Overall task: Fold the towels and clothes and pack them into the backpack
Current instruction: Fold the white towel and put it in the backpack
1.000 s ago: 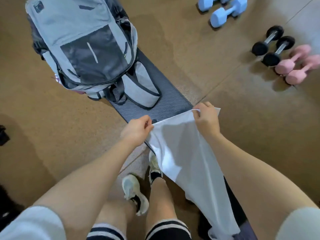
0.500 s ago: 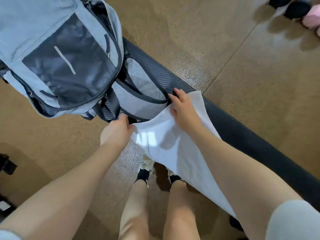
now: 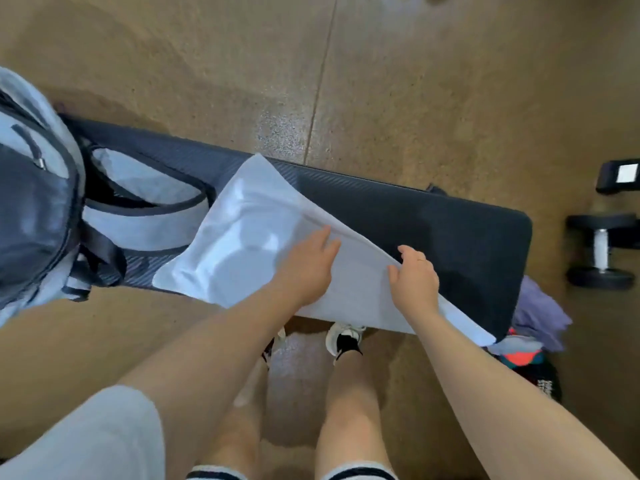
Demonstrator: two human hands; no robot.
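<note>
The towel [image 3: 263, 237] is thin, pale cloth, smooth and matt, with soft creases where it lies over the counter [image 3: 433, 220]. The counter has a dark padded cover, matt, with a fine ribbed weave showing at its left end. The backpack [image 3: 38, 202] is grey woven fabric with a darker, slightly shiny front panel, black webbing straps and a small metal zip pull. The floor [image 3: 242, 64] is brown, speckled and grainy, with a dull sheen where light falls on it. The dumbbell [image 3: 602, 251] has matt black rubbery ends and a bright metal bar. The clothes [image 3: 540, 317] beside the counter are soft, crumpled cloth in purple and orange.
</note>
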